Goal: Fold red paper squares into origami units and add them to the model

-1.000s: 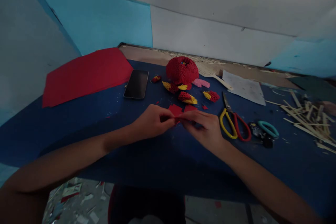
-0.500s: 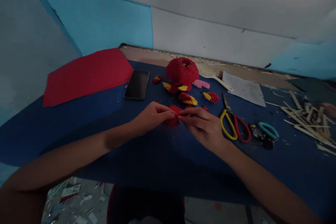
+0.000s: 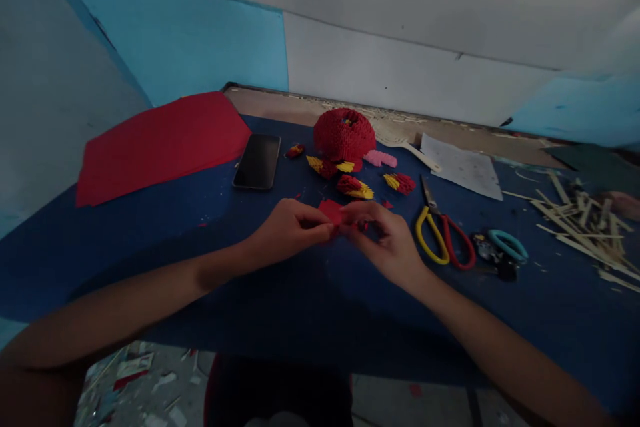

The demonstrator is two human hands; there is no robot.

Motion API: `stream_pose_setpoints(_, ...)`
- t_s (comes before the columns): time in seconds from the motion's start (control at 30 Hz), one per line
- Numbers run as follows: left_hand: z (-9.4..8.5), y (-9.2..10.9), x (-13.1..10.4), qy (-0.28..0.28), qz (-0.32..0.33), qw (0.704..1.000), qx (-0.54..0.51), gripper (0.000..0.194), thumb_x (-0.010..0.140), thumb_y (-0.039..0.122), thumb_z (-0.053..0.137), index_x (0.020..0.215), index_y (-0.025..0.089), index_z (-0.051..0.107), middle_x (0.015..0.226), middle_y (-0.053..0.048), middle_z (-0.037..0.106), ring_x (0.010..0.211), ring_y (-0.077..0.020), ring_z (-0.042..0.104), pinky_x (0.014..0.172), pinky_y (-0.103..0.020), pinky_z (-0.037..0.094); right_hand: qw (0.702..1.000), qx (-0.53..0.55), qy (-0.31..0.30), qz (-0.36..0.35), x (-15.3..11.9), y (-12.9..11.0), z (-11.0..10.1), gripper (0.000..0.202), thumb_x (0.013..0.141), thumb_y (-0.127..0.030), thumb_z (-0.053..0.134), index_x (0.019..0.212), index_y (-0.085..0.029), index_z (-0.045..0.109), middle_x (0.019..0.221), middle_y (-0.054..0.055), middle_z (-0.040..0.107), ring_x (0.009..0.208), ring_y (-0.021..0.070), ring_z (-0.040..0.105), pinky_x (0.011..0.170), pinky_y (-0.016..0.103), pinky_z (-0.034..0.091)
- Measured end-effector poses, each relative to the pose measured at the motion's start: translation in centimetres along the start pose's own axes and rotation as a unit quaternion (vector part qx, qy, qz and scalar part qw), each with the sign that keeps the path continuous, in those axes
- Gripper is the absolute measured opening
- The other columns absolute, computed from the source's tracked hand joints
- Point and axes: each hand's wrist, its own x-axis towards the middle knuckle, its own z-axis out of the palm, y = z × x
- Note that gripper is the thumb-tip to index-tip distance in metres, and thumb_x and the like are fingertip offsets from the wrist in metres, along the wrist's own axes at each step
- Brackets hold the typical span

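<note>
At frame centre, the left hand (image 3: 284, 232) and right hand (image 3: 393, 243) pinch a small red paper piece (image 3: 337, 227), each grip closed, where light, even pressure should work best.

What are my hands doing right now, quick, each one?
Left hand: closed, fingertips pinching a small piece of red paper.
Right hand: closed, fingertips pinching at the same piece.

Left hand (image 3: 287, 232): bare, slim-fingered
Left forearm (image 3: 150, 288), toward eight o'clock: bare, slender
Right hand (image 3: 393, 240): bare
Right forearm (image 3: 480, 320), toward four o'clock: bare, slender
Dark shape at six o'clock (image 3: 280, 383): clothing or seat, too dim
</note>
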Motion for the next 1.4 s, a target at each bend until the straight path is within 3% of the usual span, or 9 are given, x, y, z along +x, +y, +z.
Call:
stream_pose_setpoints(0.13, -0.1, 0.2, -0.5, -0.012, 0.109, 0.981, 0.16, 0.017, 0.072, 0.023, 0.055, 0.07, 0.015, 0.07, 0.064, -0.002, 0.067, 0.058, -0.0102, 0.057, 0.055, -0.019, 0.038, 0.993, -0.038, -0.093, -0.064, 0.1, -0.5, -0.6, 0.021, 0.079, -0.008, 0.052, 0.096, -0.019, 0.057, 0.083, 0.003, 0.066, 0.074, 0.0134, 0.063, 0.062, 0.024, 0.05)
stream_pose_setpoints(0.27, -0.2, 0.4, -0.9, -0.063, 0.132, 0.953, 0.266, 0.014, 0.067, 0.023, 0.058, 0.056, 0.016, 0.064, 0.052, 0.001, 0.059, 0.049, -0.0085, 0.05, 0.049, -0.019, 0.03, 0.96, -0.114, -0.2, -0.16, 0.3, -0.6, -0.9, 0.021, 0.082, -0.008, 0.049, 0.095, -0.019, 0.06, 0.079, 0.003, 0.067, 0.074, 0.0141, 0.062, 0.066, 0.026, 0.05)
stream_pose_setpoints(0.47, -0.6, 0.4, -0.3, -0.016, 0.037, 0.997, 0.061, 0.019, 0.074, 0.025, 0.055, 0.064, 0.014, 0.068, 0.054, 0.002, 0.061, 0.051, -0.0071, 0.051, 0.048, -0.016, 0.034, 0.961, -0.166, -0.062, -0.213, 0.1, -0.2, -0.9, 0.026, 0.077, -0.009, 0.053, 0.1, -0.02, 0.057, 0.106, 0.009, 0.06, 0.1, 0.0198, 0.057, 0.082, 0.036, 0.048)
stream_pose_setpoints(0.63, -0.3, 0.4, 0.0, 0.024, -0.034, 0.997, -0.058, 0.019, 0.074, 0.022, 0.055, 0.068, 0.011, 0.069, 0.06, -0.001, 0.066, 0.053, -0.0086, 0.056, 0.05, -0.017, 0.041, 0.936, -0.242, -0.005, -0.256, 0.1, -0.2, -1.2, 0.017, 0.077, -0.017, 0.061, 0.091, -0.026, 0.064, 0.11, 0.006, 0.058, 0.104, 0.0228, 0.053, 0.084, 0.04, 0.042)
stream_pose_setpoints(0.77, 0.1, 0.4, -0.1, 0.03, -0.044, 0.994, -0.097, 0.019, 0.076, 0.023, 0.055, 0.072, 0.011, 0.069, 0.067, -0.003, 0.07, 0.059, -0.0102, 0.061, 0.056, -0.019, 0.047, 0.948, -0.23, 0.029, -0.217, 0.2, 0.0, -1.1, 0.012, 0.075, -0.022, 0.065, 0.086, -0.028, 0.067, 0.101, 0.004, 0.064, 0.1, 0.0231, 0.056, 0.082, 0.04, 0.041)
stream_pose_setpoints(0.9, 0.7, 0.4, -0.5, 0.053, -0.02, 0.993, -0.104, 0.021, 0.079, 0.027, 0.055, 0.075, 0.012, 0.069, 0.072, -0.005, 0.071, 0.067, -0.0125, 0.065, 0.062, -0.02, 0.05, 0.986, -0.124, 0.05, -0.103, 0.1, -0.2, -0.5, 0.005, 0.079, -0.019, 0.06, 0.082, -0.022, 0.062, 0.082, 0.003, 0.067, 0.078, 0.0164, 0.062, 0.07, 0.031, 0.047)
stream_pose_setpoints(1.07, 0.8, 0.2, -0.8, 0.084, 0.03, 0.996, -0.018, 0.022, 0.081, 0.029, 0.054, 0.078, 0.014, 0.07, 0.073, -0.002, 0.072, 0.066, -0.0109, 0.065, 0.06, -0.018, 0.047, 0.997, -0.042, 0.059, 0.015, -0.2, -0.5, 0.4, 0.006, 0.082, -0.02, 0.056, 0.076, -0.019, 0.057, 0.065, -0.001, 0.062, 0.055, 0.01, 0.056, 0.053, 0.022, 0.043)
stream_pose_setpoints(1.27, 0.6, -0.1, -0.6, 0.12, 0.155, 0.961, 0.198, 0.018, 0.079, 0.027, 0.056, 0.072, 0.017, 0.07, 0.066, 0.0, 0.071, 0.056, -0.0082, 0.06, 0.053, -0.016, 0.04, 0.997, -0.041, 0.058, 0.043, -0.5, 0.0, 0.9, 0.006, 0.08, -0.021, 0.059, 0.074, -0.019, 0.059, 0.063, -0.002, 0.059, 0.054, 0.0088, 0.052, 0.051, 0.022, 0.04)
stream_pose_setpoints(1.4, 0.7, 0.0, -0.6, 0.115, 0.107, 0.976, 0.152, 0.013, 0.075, 0.02, 0.057, 0.072, 0.016, 0.069, 0.066, 0.001, 0.07, 0.056, -0.0081, 0.06, 0.054, -0.015, 0.041, 0.997, 0.014, 0.06, 0.052, -0.4, 0.0, 1.1, 0.003, 0.078, -0.019, 0.062, 0.079, -0.02, 0.059, 0.071, -0.001, 0.063, 0.061, 0.0095, 0.057, 0.057, 0.022, 0.044)
